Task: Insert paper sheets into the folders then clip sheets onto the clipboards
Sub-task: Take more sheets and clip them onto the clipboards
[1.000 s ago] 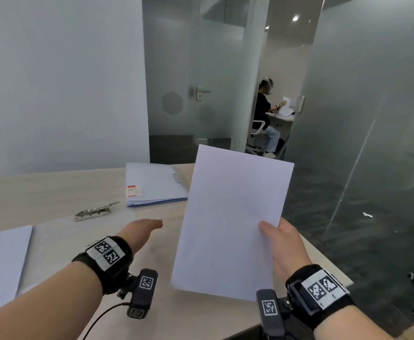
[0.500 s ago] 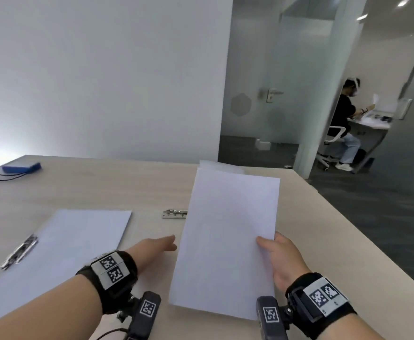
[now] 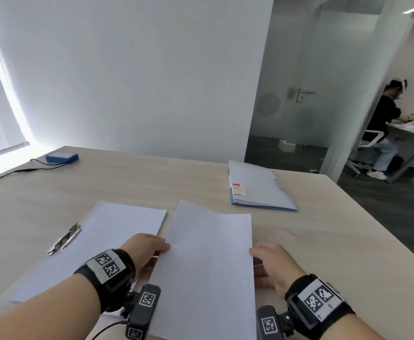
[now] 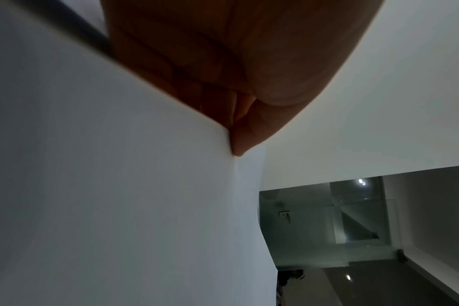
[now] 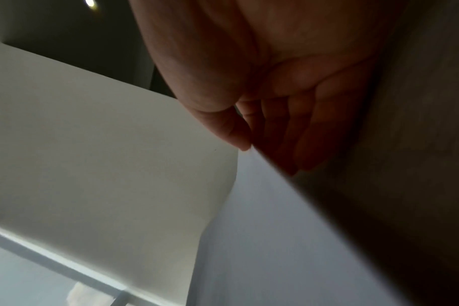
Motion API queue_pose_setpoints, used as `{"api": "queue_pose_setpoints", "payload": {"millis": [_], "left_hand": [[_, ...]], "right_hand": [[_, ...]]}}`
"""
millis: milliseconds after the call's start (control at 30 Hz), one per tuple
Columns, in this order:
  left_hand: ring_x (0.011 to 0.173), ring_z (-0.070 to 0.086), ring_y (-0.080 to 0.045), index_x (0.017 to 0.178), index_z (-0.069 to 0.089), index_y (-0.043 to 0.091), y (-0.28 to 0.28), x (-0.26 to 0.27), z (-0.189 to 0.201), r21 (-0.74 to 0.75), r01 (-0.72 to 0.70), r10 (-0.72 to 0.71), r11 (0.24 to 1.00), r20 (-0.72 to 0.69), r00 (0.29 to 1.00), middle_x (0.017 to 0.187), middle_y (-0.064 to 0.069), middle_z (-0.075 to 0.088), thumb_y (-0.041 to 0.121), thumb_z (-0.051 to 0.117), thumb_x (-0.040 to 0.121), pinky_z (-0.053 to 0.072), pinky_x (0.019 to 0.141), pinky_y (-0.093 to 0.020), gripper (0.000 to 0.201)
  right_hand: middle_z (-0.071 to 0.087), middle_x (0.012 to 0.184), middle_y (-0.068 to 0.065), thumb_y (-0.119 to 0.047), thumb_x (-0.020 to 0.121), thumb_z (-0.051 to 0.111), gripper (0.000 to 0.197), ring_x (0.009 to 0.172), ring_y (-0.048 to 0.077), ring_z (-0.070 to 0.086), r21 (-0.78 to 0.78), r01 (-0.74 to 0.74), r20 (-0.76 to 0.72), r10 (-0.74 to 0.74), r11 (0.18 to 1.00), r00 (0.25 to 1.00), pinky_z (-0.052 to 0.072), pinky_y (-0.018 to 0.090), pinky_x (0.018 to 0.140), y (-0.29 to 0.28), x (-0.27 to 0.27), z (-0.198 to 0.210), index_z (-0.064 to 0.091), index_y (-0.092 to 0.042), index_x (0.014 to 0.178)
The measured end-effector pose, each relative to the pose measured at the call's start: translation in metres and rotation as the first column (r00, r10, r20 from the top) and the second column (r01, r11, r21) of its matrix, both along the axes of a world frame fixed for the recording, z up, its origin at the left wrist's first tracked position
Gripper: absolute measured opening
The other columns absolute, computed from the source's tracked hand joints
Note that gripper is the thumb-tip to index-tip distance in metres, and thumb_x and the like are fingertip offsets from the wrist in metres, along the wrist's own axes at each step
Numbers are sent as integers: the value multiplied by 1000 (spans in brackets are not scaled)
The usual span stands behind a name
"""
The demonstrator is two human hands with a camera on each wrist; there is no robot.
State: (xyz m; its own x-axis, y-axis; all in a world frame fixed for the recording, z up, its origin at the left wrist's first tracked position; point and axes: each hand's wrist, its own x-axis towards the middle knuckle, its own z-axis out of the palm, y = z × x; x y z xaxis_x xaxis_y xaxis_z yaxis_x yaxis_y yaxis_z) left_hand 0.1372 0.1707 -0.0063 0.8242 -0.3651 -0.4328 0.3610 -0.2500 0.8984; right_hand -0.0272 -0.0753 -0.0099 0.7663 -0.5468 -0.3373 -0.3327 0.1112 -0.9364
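A white paper sheet (image 3: 210, 261) hovers low over the wooden table (image 3: 152, 182), in front of me, tilted slightly. My left hand (image 3: 152, 246) pinches its left edge, thumb on top and fingers beneath. My right hand (image 3: 267, 256) pinches the right edge the same way. The wrist views show the sheet (image 4: 118, 186) (image 5: 275, 238) running between thumb and fingers. To the left lies a clipboard (image 3: 98, 244) with a sheet under its metal clip (image 3: 65, 238). A stack of blue folders (image 3: 259, 190) rests at the far right. What lies under the held sheet is hidden.
A blue box (image 3: 62, 157) with a black cable sits at the table's far left corner. The table's right edge runs close past the folders. Behind a glass partition a person (image 3: 384, 123) sits at another desk.
The view has swung left. The sheet has come down from upright to low over the table. My left hand, open beside it before, now grips its left edge.
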Motion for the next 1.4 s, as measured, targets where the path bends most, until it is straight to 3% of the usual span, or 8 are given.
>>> {"api": "queue_pose_setpoints", "payload": {"millis": [100, 200, 567, 700, 833, 1033, 1300, 1400], "left_hand": [[52, 65, -28, 91, 61, 4, 4, 6, -9, 24, 32, -31, 999, -60, 998, 59, -12, 68, -4, 66, 84, 57, 59, -38, 11], [58, 68, -31, 92, 62, 2, 5, 12, -12, 34, 77, -74, 996, -104, 992, 70, -18, 70, -3, 66, 83, 57, 62, -41, 11], [66, 71, -32, 95, 62, 4, -3, 22, -12, 58, 117, -111, 991, -106, 988, 77, -17, 73, 3, 65, 87, 59, 76, -51, 9], [70, 73, -33, 107, 64, -1, -6, 23, -1, 95, 161, -155, 982, -71, 985, 92, -18, 76, 11, 63, 88, 59, 64, -42, 23], [58, 69, -26, 103, 68, 1, -12, 23, 13, 260, 207, -228, 943, 52, 972, 82, -10, 76, 13, 53, 86, 52, 52, -27, 26], [64, 64, -27, 100, 71, 3, -18, 28, 13, 512, 229, -361, 828, 172, 917, 93, -15, 75, 22, 51, 78, 50, 50, -27, 35], [61, 50, -21, 94, 69, 4, -13, 33, 0, 468, 223, -347, 855, 198, 917, 76, -5, 63, 24, 50, 73, 38, 51, -24, 35], [65, 49, -21, 82, 62, 18, -14, 30, 1, 455, 208, -339, 866, 229, 913, 78, -5, 59, 21, 50, 76, 38, 54, -25, 14]], "right_hand": [[65, 67, 9, -9, 91, 57, 11, 49, 20, 60, -37, -25, -95, 21, 999, 995, 46, 24, 45, -7, 1, -2, 63, -8, 82], [63, 61, 7, -10, 91, 57, 13, 43, 15, 55, -85, -57, -151, 44, 995, 987, 39, 20, 39, -10, 5, -4, 64, -9, 80], [60, 62, 6, -9, 91, 59, 11, 38, 11, 51, -116, -44, -180, 23, 992, 983, 35, 17, 35, -18, 15, -7, 64, -8, 82], [60, 63, 7, -8, 91, 59, 9, 37, 11, 51, -122, -35, -178, 12, 992, 984, 36, 17, 34, -20, 19, -6, 63, -8, 83], [59, 62, 7, -6, 91, 58, 11, 38, 12, 52, -153, -46, -193, 16, 987, 981, 37, 18, 35, -23, 21, -5, 60, -8, 81], [59, 60, 5, -7, 91, 57, 11, 38, 13, 53, -206, -75, -238, 25, 976, 971, 39, 19, 38, -23, 24, -7, 59, -11, 81], [62, 60, 6, -9, 88, 57, 5, 42, 16, 58, -217, -53, -224, 3, 975, 975, 42, 22, 40, -23, 24, -9, 61, -8, 92], [61, 59, 6, -9, 88, 56, 6, 42, 17, 58, -216, -49, -219, 0, 975, 976, 43, 22, 40, -23, 24, -9, 60, -8, 92]]}}
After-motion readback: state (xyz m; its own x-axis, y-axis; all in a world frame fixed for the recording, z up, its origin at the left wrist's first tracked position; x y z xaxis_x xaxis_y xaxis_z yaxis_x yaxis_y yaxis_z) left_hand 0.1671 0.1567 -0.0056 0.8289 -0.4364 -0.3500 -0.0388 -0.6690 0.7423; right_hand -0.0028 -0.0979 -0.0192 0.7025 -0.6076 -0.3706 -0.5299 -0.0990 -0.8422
